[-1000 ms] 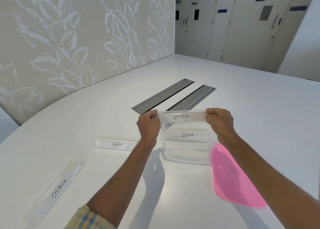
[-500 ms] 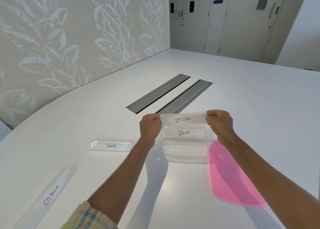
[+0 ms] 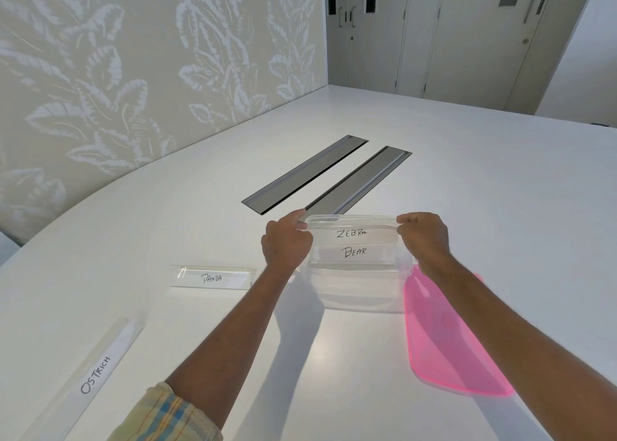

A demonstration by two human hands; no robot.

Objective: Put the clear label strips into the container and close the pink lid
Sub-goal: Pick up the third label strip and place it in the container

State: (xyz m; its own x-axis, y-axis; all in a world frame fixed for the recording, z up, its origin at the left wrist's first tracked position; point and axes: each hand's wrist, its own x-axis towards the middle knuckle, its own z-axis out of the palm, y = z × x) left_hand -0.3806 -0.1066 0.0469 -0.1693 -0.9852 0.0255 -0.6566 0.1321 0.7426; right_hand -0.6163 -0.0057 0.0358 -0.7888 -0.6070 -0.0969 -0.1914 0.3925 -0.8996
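Left hand and right hand each pinched one end of the ZEBRA strip, held level over the far side of the clear container above the BEAR strip inside it, with the pink lid flat on the table touching the container's right side.

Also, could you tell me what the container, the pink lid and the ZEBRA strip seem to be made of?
The container is likely clear glossy plastic; the table shows through its walls. The pink lid is probably translucent plastic; light passes through. The ZEBRA strip seems clear plastic around white handwritten paper.
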